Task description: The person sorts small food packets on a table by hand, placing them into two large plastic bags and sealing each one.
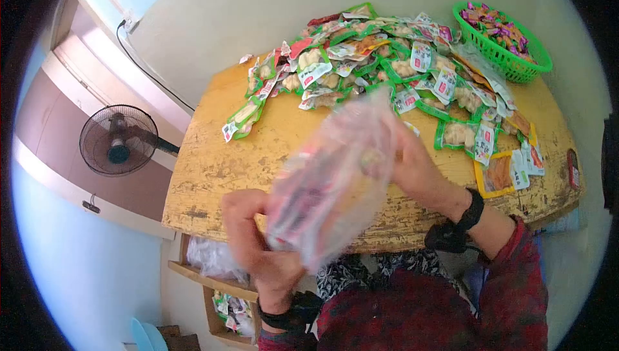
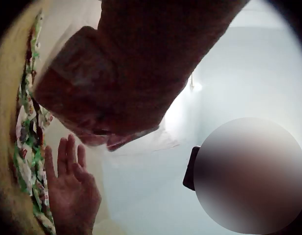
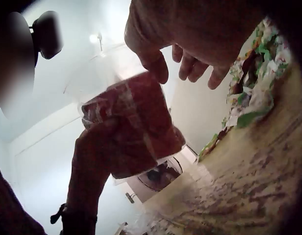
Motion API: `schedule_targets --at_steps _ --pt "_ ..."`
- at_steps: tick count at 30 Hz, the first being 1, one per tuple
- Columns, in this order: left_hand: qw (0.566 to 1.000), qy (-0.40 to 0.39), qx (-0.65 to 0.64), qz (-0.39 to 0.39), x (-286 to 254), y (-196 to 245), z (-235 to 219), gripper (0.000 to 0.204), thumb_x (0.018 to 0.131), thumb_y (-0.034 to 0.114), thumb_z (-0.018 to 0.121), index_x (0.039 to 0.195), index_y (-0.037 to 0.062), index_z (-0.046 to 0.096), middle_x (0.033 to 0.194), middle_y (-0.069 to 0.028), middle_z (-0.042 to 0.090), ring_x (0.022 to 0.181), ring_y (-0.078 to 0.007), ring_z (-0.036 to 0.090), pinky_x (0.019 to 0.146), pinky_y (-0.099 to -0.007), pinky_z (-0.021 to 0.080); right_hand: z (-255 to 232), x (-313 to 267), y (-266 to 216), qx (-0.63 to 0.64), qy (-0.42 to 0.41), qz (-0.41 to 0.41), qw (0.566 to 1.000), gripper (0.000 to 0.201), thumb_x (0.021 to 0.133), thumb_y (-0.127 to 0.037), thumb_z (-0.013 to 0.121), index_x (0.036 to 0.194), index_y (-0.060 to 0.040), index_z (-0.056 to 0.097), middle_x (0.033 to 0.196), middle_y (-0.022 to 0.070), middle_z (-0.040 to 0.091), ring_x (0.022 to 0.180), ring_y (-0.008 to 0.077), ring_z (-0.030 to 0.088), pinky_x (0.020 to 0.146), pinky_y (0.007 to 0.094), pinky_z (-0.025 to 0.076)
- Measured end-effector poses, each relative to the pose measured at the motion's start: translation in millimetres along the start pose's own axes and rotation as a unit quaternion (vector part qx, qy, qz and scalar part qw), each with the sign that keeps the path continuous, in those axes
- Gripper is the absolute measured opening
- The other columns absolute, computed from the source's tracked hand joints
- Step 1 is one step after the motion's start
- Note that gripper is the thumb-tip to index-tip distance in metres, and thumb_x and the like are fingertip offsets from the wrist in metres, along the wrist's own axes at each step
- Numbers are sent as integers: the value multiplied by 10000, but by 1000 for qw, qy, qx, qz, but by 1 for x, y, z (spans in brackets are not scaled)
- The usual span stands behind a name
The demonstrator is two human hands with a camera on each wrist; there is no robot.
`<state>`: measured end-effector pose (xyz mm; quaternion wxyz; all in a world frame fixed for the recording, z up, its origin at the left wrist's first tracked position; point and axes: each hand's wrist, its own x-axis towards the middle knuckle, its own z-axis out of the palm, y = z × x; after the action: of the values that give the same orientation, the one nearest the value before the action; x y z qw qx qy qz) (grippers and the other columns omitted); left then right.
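My left hand (image 1: 261, 251) grips the lower end of a clear plastic bag (image 1: 335, 177) stuffed with red packets, holding it up over the front edge of the yellow wooden table (image 1: 213, 170). The bag is blurred in the head view. In the right wrist view the left hand (image 3: 94, 156) wraps round the bag (image 3: 136, 122) from below. My right hand (image 1: 416, 167) is at the bag's upper end, partly hidden behind it. Its fingers (image 3: 190, 63) hang relaxed just above the bag. The left wrist view shows the right hand (image 2: 70, 186) with straight fingers, apart from the bag (image 2: 77, 78).
A wide pile of green-edged snack packets (image 1: 387, 67) covers the far half of the table. A green basket (image 1: 509, 54) of purple and pink sweets stands at the far right. A floor fan (image 1: 119, 139) stands to the left. A crate (image 1: 225, 299) of packets sits under the table.
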<state>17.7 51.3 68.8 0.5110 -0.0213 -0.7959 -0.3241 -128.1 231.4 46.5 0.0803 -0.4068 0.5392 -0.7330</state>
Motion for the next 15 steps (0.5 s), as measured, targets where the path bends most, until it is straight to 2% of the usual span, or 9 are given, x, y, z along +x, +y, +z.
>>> schedule_targets --at_steps 3,4,7,9,11,12,13,14,15 --pt "991 -87 105 17 24 4 -13 431 590 43 813 948 22 575 874 -104 534 806 -281 526 727 -384 442 -8 6 -7 41 16 -4 999 658 917 -43 695 1497 -20 385 1470 144 532 1373 236 522 1163 419 422" --pt "985 -131 109 37 33 7 -10 439 582 53 822 944 25 576 883 -109 533 803 -284 519 721 -386 439 -7 7 -7 31 36 14 999 609 914 18 635 1476 -10 401 1450 138 551 1342 229 552 1138 406 449" --pt "986 -164 41 12 40 6 -24 414 598 48 819 929 26 571 899 -99 542 812 -258 536 729 -360 456 -7 5 2 -7 50 18 999 576 904 71 583 1452 0 420 1389 132 598 1295 218 589 1102 378 478" --pt "971 -203 -16 -126 37 -1 -27 442 636 38 814 1016 18 591 970 -80 579 877 -224 573 787 -351 488 -12 6 3 -20 63 23 998 549 900 88 569 1429 5 444 1351 134 621 1276 217 604 1086 364 491" --pt "937 -222 -66 -261 30 -12 -29 474 674 27 810 1103 9 610 1042 -61 616 942 -191 610 845 -343 519 -9 4 6 -3 66 38 997 526 898 100 560 1408 7 467 1320 136 640 1260 215 616 1072 354 503" --pt "934 -190 -146 -264 25 -16 -17 573 702 -3 785 1246 -14 608 1151 -90 661 1042 -197 645 926 -364 532 -6 4 7 15 65 49 997 515 898 103 559 1398 7 478 1307 137 647 1253 214 620 1065 350 507" --pt "934 -162 -169 -270 26 -14 -14 593 701 -16 783 1266 -24 605 1169 -102 671 1054 -201 654 941 -362 532 -7 8 4 30 69 54 996 505 898 106 557 1388 7 490 1295 138 654 1246 212 624 1058 346 512" --pt "930 -142 -193 -278 25 -10 -14 613 700 -28 780 1286 -33 601 1188 -114 681 1067 -205 664 955 -361 532 -8 6 2 -40 64 46 996 481 907 90 575 1375 6 506 1301 134 651 1230 202 631 1044 333 521" --pt "922 -125 -215 -297 20 -8 -16 633 699 -40 777 1306 -43 598 1206 -126 692 1080 -208 673 970 -359 532 -11 3 2 -47 63 48 996 487 912 76 586 1386 1 502 1304 131 649 1237 203 628 1048 339 518"
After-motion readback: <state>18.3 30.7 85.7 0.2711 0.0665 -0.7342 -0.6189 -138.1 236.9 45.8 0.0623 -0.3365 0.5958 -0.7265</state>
